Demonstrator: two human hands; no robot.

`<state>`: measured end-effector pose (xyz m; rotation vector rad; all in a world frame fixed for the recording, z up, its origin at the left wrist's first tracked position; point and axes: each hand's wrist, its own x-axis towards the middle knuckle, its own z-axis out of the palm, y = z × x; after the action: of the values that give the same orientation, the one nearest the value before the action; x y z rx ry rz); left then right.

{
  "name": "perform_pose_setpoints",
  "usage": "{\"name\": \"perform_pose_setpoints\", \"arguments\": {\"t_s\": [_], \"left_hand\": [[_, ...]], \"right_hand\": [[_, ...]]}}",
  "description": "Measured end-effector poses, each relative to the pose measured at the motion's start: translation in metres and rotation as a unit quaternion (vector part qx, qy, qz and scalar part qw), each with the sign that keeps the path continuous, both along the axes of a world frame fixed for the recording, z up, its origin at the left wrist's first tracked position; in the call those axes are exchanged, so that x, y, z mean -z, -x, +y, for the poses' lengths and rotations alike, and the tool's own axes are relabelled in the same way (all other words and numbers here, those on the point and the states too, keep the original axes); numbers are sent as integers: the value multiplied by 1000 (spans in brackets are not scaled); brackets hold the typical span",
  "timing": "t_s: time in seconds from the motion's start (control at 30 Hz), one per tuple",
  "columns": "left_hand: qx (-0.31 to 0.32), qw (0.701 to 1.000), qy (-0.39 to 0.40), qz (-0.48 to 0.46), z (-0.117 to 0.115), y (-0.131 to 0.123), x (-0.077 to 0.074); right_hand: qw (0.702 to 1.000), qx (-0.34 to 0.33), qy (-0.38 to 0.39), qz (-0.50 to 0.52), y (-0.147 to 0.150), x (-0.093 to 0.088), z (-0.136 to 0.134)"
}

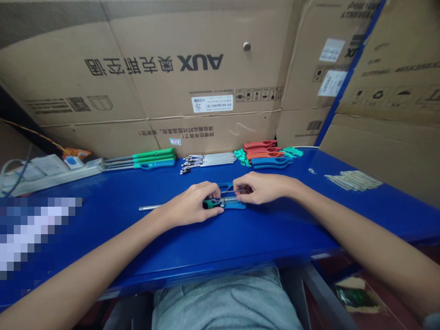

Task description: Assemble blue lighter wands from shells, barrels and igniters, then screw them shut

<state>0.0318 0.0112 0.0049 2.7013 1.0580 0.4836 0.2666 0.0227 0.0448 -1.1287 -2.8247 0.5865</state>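
On the blue table in front of me lies a partly assembled long-necked lighter, its blue handle shell (pixel 237 206) open. Its silver tube (pixel 149 208) sticks out to the left beyond my wrist. My left hand (pixel 197 201) is closed around the middle of it, beside a green and black part (pixel 209 204). A clear cylinder (pixel 229 200) rests in the shell. My right hand (pixel 263 187) is closed in a pinch just above the shell's right end. A thin wire (pixel 231 191) seems to run between both hands' fingers, which partly hide it.
Behind my hands lie silver tubes with wires (pixel 216 159), small green pieces (pixel 242 157), red handles (pixel 259 145) and blue handles (pixel 270 162). Green-handled lighters (pixel 154 155) and a power strip (pixel 82 173) are left. Clear cylinders (pixel 354 180) lie right. Cardboard (pixel 165 91) walls the back.
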Motion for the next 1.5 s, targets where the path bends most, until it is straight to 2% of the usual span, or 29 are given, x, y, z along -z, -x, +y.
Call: {"name": "perform_pose_setpoints", "arguments": {"t_s": [0.17,0.23,0.33,0.43,0.57,1.03,1.1,1.2,1.3,1.5], "left_hand": [[16,996,79,-44,6,8,-15],[-12,996,81,-45,11,19,-26],[-41,993,111,25,20,40,-42],[-51,982,162,84,27,55,-50],[-38,973,203,106,29,58,-48],[-41,973,208,91,31,56,-41],[-44,973,209,87,31,56,-41],[-52,972,211,93,30,55,-41],[-52,973,203,96,30,54,-40],[-46,978,185,80,33,55,-35]], "right_hand": [[1000,0,2,3,1,2,1],[1000,1,8,7,1,3,1],[1000,-1,9,6,0,3,1],[1000,0,6,-1,-1,3,1],[1000,6,10,-3,-1,3,1],[999,2,19,31,-2,2,4],[997,16,-1,80,-4,5,9],[985,66,-74,144,-6,12,18],[981,74,-125,128,-7,21,25],[989,88,-63,97,-6,29,30]]}}
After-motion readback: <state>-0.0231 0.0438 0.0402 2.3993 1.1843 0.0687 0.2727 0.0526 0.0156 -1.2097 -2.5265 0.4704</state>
